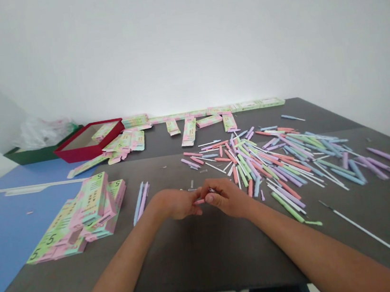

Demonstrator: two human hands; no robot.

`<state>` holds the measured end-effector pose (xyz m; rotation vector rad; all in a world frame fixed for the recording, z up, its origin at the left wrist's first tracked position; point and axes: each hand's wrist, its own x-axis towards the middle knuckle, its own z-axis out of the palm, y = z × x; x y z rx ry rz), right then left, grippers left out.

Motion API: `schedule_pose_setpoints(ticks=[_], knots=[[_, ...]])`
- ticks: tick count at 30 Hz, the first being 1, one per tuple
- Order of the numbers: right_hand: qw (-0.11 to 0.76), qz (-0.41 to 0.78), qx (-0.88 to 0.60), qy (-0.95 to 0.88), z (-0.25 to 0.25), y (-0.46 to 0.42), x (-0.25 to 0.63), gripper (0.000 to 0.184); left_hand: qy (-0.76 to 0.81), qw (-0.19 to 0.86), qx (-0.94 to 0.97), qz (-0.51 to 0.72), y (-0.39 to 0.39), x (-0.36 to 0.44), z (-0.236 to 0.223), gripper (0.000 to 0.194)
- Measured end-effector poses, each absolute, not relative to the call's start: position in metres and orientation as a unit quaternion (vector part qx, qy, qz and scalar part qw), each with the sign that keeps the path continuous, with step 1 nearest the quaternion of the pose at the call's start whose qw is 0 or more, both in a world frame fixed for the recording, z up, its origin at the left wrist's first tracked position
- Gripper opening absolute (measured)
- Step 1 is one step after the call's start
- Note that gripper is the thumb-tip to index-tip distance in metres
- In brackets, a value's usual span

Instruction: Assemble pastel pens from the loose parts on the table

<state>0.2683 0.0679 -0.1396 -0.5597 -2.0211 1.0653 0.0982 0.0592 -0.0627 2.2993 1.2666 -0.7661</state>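
Observation:
My left hand (180, 202) and my right hand (226, 196) meet above the middle of the dark table. Their fingertips pinch a small pinkish-red pen part (199, 202) between them, mostly covered by the fingers. Small clear clips (192, 184) lie just beyond the fingers. Left of my left hand, a blue pen (138, 204) and a purple pen (144, 201) rest side by side. To the right of my right hand spreads a loose heap of pastel pen barrels (254, 159) mixed with thin white refills (293, 171).
Stacked pen boxes (92, 198) stand at the left table edge. Behind them are a red box (84, 153) and a green box (31, 155) with a plastic bag (44, 132). More cartons (189, 131) line the back wall. One white refill (364, 229) lies near the right front.

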Motion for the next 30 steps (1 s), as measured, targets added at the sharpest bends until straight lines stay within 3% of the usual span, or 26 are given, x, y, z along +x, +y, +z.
schedule_pose_setpoints(ticks=[6, 15, 25, 30], knots=[[0.459, 0.501, -0.241, -0.693, -0.135, 0.075, 0.272, 0.018, 0.459, 0.196, 0.821, -0.277, 0.061, 0.095, -0.063, 0.067], [0.414, 0.491, -0.284, -0.713, -0.146, 0.083, 0.273, 0.017, 0.464, 0.203, 0.817, -0.276, 0.062, 0.095, -0.061, 0.069], [0.379, 0.448, -0.265, -0.765, -0.14, 0.08, 0.277, 0.034, 0.453, 0.19, 0.824, -0.283, 0.065, 0.094, -0.067, 0.061], [0.368, 0.407, -0.269, -0.791, -0.133, 0.08, 0.282, 0.015, 0.456, 0.19, 0.826, -0.273, 0.068, 0.091, -0.072, 0.062]])
